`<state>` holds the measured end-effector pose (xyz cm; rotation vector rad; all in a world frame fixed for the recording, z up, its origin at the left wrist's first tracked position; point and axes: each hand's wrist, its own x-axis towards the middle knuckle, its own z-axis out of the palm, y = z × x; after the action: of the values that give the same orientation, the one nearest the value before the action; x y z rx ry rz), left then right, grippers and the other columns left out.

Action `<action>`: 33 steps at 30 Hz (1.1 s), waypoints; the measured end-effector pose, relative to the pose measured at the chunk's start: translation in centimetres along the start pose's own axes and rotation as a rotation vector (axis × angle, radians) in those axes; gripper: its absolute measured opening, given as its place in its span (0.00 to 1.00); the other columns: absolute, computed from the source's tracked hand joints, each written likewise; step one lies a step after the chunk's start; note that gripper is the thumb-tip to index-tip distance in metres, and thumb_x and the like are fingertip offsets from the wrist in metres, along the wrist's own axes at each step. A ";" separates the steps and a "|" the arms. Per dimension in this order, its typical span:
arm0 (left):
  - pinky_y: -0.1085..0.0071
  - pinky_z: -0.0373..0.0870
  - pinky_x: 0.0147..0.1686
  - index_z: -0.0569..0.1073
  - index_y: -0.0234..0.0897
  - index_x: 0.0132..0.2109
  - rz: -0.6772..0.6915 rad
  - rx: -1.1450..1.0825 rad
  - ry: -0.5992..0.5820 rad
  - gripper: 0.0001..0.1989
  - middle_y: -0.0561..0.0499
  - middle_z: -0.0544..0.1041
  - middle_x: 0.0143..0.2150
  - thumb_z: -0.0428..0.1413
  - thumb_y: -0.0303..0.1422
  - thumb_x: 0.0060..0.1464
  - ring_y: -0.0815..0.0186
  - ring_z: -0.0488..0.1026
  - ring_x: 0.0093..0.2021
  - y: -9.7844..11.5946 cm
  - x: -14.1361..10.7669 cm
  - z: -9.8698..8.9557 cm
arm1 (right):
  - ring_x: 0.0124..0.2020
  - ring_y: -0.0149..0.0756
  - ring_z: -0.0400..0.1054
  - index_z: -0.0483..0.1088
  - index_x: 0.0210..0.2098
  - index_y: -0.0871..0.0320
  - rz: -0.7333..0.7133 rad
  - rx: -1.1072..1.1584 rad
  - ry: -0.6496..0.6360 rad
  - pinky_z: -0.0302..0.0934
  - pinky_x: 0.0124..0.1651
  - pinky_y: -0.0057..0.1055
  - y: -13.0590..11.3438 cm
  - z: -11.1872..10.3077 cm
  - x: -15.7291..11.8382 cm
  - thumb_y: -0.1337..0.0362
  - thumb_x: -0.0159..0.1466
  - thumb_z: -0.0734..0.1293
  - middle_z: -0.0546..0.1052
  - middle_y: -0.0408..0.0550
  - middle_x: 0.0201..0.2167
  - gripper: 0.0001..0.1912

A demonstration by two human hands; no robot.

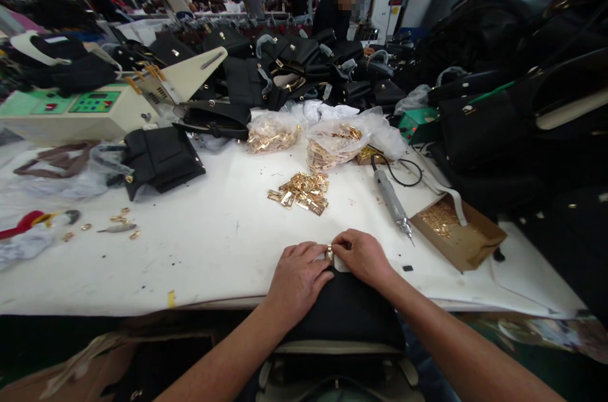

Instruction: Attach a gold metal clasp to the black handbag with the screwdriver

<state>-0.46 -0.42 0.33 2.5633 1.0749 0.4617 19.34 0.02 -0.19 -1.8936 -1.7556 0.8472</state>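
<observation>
At a smooth white table (213,263), has a matte, rounded black bag (346,320) across the near edge; rests the left hand (297,278), loosely spread, on it; curls the right hand (363,256) (whether pinching, cannot tell) beside a glossy gold clasp (329,254) at its far end.

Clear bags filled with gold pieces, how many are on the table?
2 visible: one bag beyond the loose gold pieces, toward the left; another bag to its right. More may hide among the black handbags.

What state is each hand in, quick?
Left hand: open, over the black bag, fingertips at the gold clasp.
Right hand: fingers curled at the clasp; firm grip can't be told.
</observation>
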 end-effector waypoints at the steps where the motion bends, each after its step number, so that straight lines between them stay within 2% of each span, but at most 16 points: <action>1: 0.56 0.67 0.54 0.78 0.46 0.50 0.003 0.000 0.005 0.10 0.53 0.79 0.56 0.61 0.33 0.62 0.58 0.71 0.58 0.0 0.0 0.0 | 0.36 0.35 0.73 0.80 0.33 0.52 -0.001 0.007 0.004 0.58 0.40 0.29 0.0 0.0 -0.1 0.64 0.64 0.67 0.81 0.42 0.34 0.08; 12: 0.54 0.68 0.54 0.78 0.44 0.51 0.018 0.009 0.020 0.11 0.53 0.80 0.55 0.62 0.32 0.61 0.56 0.72 0.58 -0.2 0.0 0.2 | 0.38 0.35 0.73 0.81 0.36 0.50 -0.005 -0.006 0.003 0.57 0.41 0.30 0.1 0.1 -0.2 0.62 0.66 0.68 0.81 0.41 0.37 0.07; 20: 0.53 0.70 0.54 0.78 0.44 0.51 0.033 0.015 0.028 0.12 0.53 0.80 0.55 0.62 0.31 0.60 0.55 0.72 0.58 -0.2 -0.1 0.3 | 0.38 0.34 0.72 0.80 0.38 0.50 -0.079 0.036 0.034 0.57 0.41 0.29 0.7 0.5 -0.5 0.61 0.68 0.67 0.79 0.41 0.37 0.08; 33: 0.53 0.72 0.54 0.78 0.43 0.52 0.059 0.062 0.051 0.11 0.48 0.79 0.55 0.59 0.31 0.62 0.54 0.73 0.57 0.0 -0.2 0.4 | 0.41 0.34 0.73 0.81 0.40 0.47 -0.080 0.025 0.052 0.58 0.42 0.28 1.0 0.8 -0.7 0.60 0.68 0.67 0.80 0.40 0.39 0.09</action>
<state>-0.42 -0.59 -0.11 2.6572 1.0487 0.5190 19.53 -0.84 -1.34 -1.8008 -1.7681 0.7805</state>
